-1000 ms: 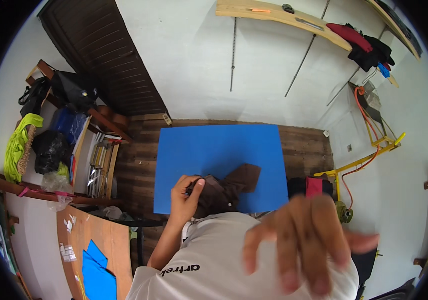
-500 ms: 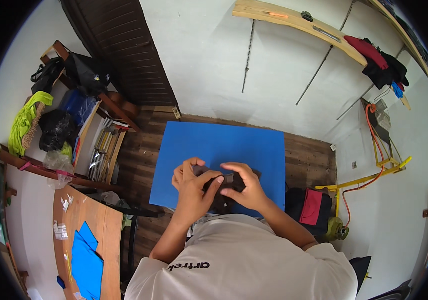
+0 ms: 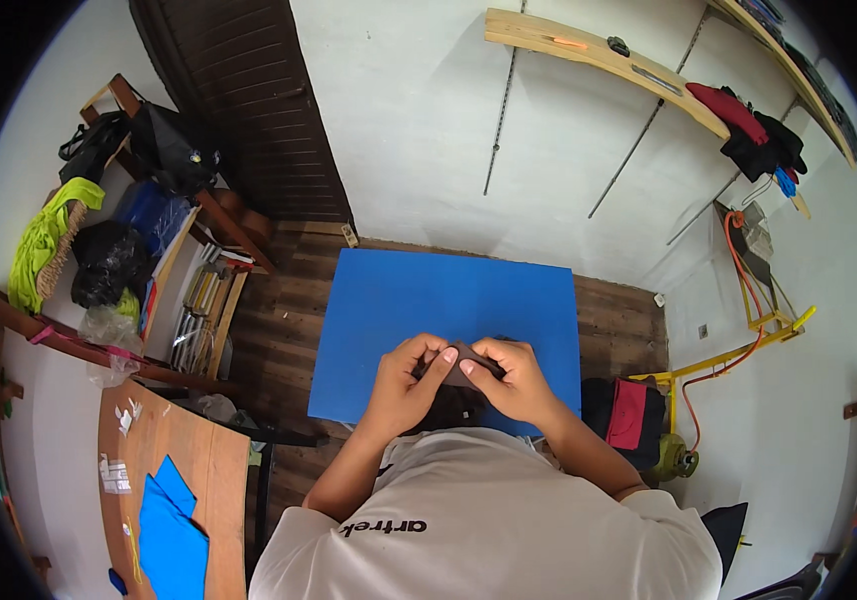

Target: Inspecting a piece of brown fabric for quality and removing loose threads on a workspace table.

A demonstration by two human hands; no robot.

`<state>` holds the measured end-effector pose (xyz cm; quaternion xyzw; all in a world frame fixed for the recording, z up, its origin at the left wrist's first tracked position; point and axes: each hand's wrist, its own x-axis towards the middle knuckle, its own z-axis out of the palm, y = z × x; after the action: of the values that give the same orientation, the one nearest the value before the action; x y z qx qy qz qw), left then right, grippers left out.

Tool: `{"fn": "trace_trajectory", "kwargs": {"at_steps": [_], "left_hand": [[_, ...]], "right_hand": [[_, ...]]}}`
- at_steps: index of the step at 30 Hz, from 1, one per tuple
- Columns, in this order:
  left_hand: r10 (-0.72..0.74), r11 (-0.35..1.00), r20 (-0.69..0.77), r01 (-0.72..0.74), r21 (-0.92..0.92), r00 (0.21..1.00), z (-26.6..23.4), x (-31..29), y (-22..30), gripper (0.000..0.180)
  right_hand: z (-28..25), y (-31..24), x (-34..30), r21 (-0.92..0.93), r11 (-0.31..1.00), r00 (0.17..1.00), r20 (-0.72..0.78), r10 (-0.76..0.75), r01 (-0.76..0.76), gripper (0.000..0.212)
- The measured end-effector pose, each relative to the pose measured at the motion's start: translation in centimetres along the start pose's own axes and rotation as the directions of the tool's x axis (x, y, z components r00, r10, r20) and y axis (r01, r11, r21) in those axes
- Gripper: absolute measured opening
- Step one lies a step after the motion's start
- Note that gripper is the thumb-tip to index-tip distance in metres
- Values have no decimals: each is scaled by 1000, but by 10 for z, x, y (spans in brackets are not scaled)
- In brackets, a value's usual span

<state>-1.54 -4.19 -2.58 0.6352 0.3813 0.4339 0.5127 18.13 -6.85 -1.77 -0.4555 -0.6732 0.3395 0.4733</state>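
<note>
My left hand [image 3: 407, 385] and my right hand [image 3: 517, 382] meet close together over the near part of a blue tabletop [image 3: 429, 292]. Both are closed, pinching the top edge of a dark brown piece that looks like cloth [image 3: 461, 372]. The thumbs lie side by side on the near face of it. Its lower part hangs toward my shirt in shadow, and I cannot make out its full shape.
To the left stands a wooden desk [image 3: 219, 490] with blue cut pieces [image 3: 171, 540]. Behind it is a shelf rack with bags and a yellow-green cloth [image 3: 49, 245]. At right are a dark pile with a red cloth [image 3: 629, 413], a green gas cylinder [image 3: 673, 457] and a yellow frame [image 3: 739, 347].
My hands have drawn together. My right hand's fingers, spread apart before, now pinch the brown piece beside my left thumb. The view has shifted slightly.
</note>
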Motion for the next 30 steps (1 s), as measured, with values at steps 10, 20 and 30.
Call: {"fn": "trace_trajectory", "kwargs": {"at_steps": [10, 20, 30], "left_hand": [[96, 991, -145, -108, -79, 985, -11, -3, -12, 20], [-89, 949, -103, 52, -311, 991, -15, -8, -7, 21], [-211, 843, -16, 174, -509, 977, -23, -1, 0, 19]], "right_hand": [[17, -4, 8, 120, 993, 1000, 22, 20, -22, 23], [10, -5, 5, 95, 994, 998, 43, 41, -45, 31], [-14, -3, 9, 103, 990, 987, 137, 86, -100, 35]]}}
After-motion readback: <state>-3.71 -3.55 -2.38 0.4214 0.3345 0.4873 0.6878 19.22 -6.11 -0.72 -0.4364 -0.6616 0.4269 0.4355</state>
